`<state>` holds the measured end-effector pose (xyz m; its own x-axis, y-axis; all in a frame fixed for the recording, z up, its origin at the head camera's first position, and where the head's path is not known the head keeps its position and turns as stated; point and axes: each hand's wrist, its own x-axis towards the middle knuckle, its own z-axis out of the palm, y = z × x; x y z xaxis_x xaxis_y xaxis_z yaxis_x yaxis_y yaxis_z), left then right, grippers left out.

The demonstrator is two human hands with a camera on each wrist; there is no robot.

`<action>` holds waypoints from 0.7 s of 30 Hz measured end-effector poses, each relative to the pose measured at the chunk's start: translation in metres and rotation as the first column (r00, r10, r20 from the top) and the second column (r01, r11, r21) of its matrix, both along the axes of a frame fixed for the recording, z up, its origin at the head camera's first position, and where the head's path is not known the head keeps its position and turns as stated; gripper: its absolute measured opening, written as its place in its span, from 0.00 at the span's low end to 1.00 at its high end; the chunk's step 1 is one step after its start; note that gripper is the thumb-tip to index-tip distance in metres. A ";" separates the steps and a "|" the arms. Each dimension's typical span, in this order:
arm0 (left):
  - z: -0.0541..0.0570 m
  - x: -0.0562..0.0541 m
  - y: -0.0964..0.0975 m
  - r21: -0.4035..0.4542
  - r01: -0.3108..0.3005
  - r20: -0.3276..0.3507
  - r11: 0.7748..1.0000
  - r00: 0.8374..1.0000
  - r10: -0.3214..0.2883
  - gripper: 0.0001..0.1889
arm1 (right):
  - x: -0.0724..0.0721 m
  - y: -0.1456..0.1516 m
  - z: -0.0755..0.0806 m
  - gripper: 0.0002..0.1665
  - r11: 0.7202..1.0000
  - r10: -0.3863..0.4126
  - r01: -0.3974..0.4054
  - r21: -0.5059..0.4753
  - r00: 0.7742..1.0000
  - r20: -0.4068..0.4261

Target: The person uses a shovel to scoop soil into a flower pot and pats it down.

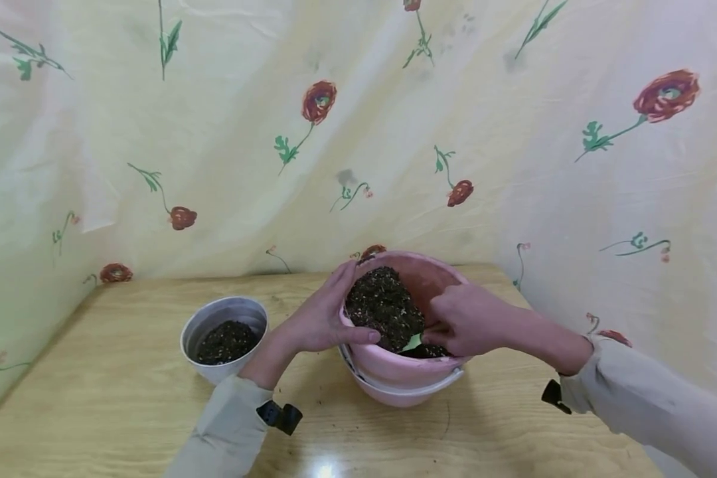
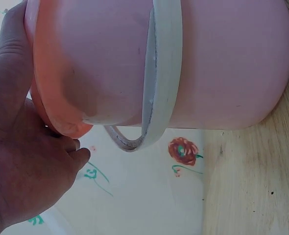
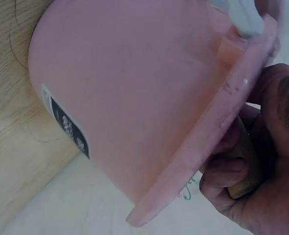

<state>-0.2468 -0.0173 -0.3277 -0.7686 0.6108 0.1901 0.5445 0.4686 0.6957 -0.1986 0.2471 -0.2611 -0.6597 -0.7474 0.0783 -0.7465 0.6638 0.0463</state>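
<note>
A pink bucket (image 1: 436, 265) stands on the table with dark potting soil (image 1: 385, 305) inside, heaped towards the left. My left hand (image 1: 319, 318) grips its left rim, the thumb lying over the near edge and the other fingers curled under the lip in the left wrist view. Inside the bucket, my right hand (image 1: 475, 322) holds a small trowel (image 1: 413, 342). A green bit of that tool shows beside the soil, and its wooden handle (image 3: 247, 181) sits in the curled fingers in the right wrist view. Soil hides most of the blade.
Left of the bucket stands a grey-white pot (image 1: 218, 368) partly filled with soil. The bucket's white carrying handle (image 2: 166, 73) hangs down around its front. Soil crumbs lie on the wooden table (image 1: 119, 398). A flower-patterned curtain (image 1: 233, 119) encloses the back and sides.
</note>
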 end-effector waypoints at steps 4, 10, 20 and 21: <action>0.001 0.002 0.000 -0.003 -0.004 0.014 1.000 1.000 0.004 0.64 | 0.000 -0.004 -0.005 0.08 0.999 0.009 -0.010 -0.032 1.000 -0.019; 0.003 0.003 -0.001 0.016 -0.009 0.010 1.000 1.000 0.009 0.64 | -0.001 -0.009 -0.007 0.25 0.999 0.010 -0.014 -0.050 0.997 -0.074; 0.001 0.004 0.001 -0.004 -0.019 0.023 1.000 1.000 0.019 0.65 | -0.008 -0.009 -0.018 0.20 0.996 -0.064 0.055 -0.068 0.987 -0.145; 0.001 0.004 0.001 -0.006 -0.020 0.028 1.000 0.999 0.021 0.65 | -0.009 -0.009 -0.018 0.20 0.996 -0.065 0.055 -0.071 0.986 -0.153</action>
<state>-0.2426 -0.0161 -0.3268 -0.7859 0.5958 0.1653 0.5153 0.4834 0.7076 -0.2073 0.2383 -0.2795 -0.6795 -0.6965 0.2307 -0.6923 0.7128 0.1126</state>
